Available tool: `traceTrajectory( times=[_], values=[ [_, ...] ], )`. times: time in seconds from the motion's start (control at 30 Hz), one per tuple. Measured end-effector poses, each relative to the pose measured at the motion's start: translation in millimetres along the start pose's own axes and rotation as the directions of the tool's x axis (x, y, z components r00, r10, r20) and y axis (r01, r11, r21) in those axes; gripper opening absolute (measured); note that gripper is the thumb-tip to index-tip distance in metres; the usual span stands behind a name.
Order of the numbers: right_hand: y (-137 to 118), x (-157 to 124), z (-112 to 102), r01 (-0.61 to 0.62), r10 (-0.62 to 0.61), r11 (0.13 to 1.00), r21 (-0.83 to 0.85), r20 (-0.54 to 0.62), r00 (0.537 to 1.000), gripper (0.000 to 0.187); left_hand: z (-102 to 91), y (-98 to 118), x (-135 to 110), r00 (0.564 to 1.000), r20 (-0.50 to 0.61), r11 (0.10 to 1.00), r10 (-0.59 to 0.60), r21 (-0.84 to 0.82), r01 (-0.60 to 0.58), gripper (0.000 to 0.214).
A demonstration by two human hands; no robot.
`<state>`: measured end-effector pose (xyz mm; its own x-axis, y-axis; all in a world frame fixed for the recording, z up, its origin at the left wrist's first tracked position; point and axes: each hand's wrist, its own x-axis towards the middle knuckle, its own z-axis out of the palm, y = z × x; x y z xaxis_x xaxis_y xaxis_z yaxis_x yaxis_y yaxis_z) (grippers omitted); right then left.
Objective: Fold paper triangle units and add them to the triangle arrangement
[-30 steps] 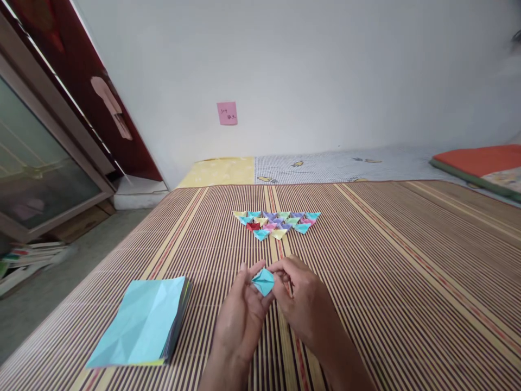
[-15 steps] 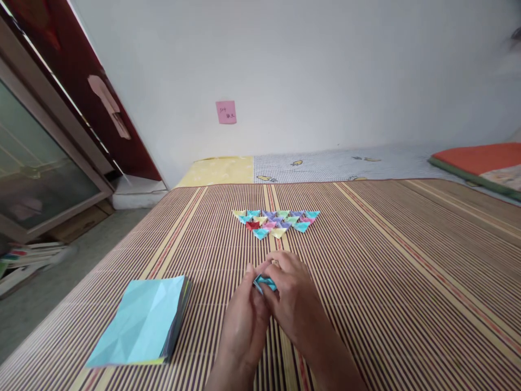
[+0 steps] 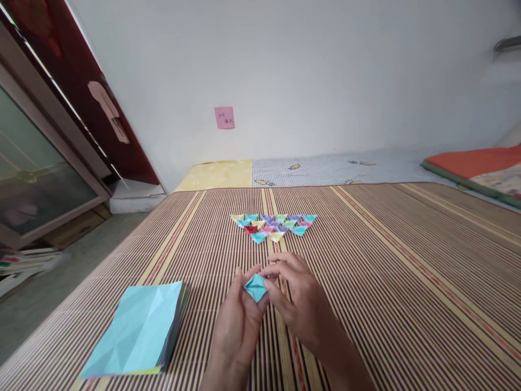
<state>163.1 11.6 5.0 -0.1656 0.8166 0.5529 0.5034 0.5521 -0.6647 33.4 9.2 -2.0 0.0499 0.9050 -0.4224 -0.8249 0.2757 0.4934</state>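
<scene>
A small folded piece of light blue paper (image 3: pixel 255 288), diamond-shaped with a crease or slit across its middle, is between my two hands. My left hand (image 3: pixel 240 320) cradles it from the left, thumb up along its edge. My right hand (image 3: pixel 299 301) pinches its right corner between thumb and forefinger, the other fingers curved above. Beyond my hands, several small folded paper boats (image 3: pixel 266 229) in blue, yellow, purple, green, pink and red lie in staggered rows. To the left sits a stack of square paper (image 3: pixel 134 326) with a creased light blue sheet on top.
A striped bamboo mat (image 3: pixel 386 282) covers the surface beneath everything. Behind it runs patterned fabric (image 3: pixel 317 168) along the white wall, which bears a pink note (image 3: pixel 224 118). An orange and green folded cloth (image 3: pixel 480 165) lies at the far right. Glass-panelled door at left.
The blue paper has turned and opened out from a narrow folded shape into a flat diamond facing me. My right fingers have drawn back to its right corner. The view has tilted slightly.
</scene>
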Motion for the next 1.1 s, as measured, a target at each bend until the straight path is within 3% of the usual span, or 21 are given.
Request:
traceTrajectory(
  times=[0.23, 0.4, 0.57, 0.67, 0.83, 0.93, 1.1],
  values=[
    [0, -2, 20, -0.033, 0.036, 0.988, -0.152, 0.014, 0.999, 0.027, -1.5, -9, 1, 0.994, 0.099, 0.998, -0.050, 0.042, 0.046, 0.040],
    [10, -3, 13, -0.025, 0.037, 0.977, -0.213, 0.053, 0.998, 0.025, -6.0, -10, 5, 0.999, 0.026, 0.993, -0.027, 0.119, 0.024, 0.040],
    [60, 13, -33, -0.128, 0.139, 0.899, -0.418, -0.005, 0.990, 0.018, -12.2, 2, 10, 0.999, -0.035, 0.977, 0.029, 0.214, -0.021, 0.046],
    [99, 38, -48, -0.153, 0.178, 0.856, -0.494, 0.003, 0.984, 0.016, -12.6, 9, 10, 0.996, -0.066, 0.970, 0.062, 0.238, -0.045, 0.044],
    [145, 73, -35, -0.122, 0.198, 0.802, -0.584, 0.066, 0.978, 0.002, -14.1, 13, 10, 0.997, -0.046, 0.978, 0.056, 0.202, -0.046, 0.040],
    [162, 79, -22, -0.133, 0.227, 0.768, -0.626, 0.073, 0.971, 0.026, -16.6, 14, 13, 0.996, -0.065, 0.983, 0.061, 0.178, -0.048, 0.037],
    [185, 79, -7, -0.157, 0.270, 0.738, -0.657, 0.074, 0.960, 0.031, -15.0, 13, 14, 0.993, -0.101, 0.984, 0.055, 0.172, -0.037, 0.033]
  ],
)
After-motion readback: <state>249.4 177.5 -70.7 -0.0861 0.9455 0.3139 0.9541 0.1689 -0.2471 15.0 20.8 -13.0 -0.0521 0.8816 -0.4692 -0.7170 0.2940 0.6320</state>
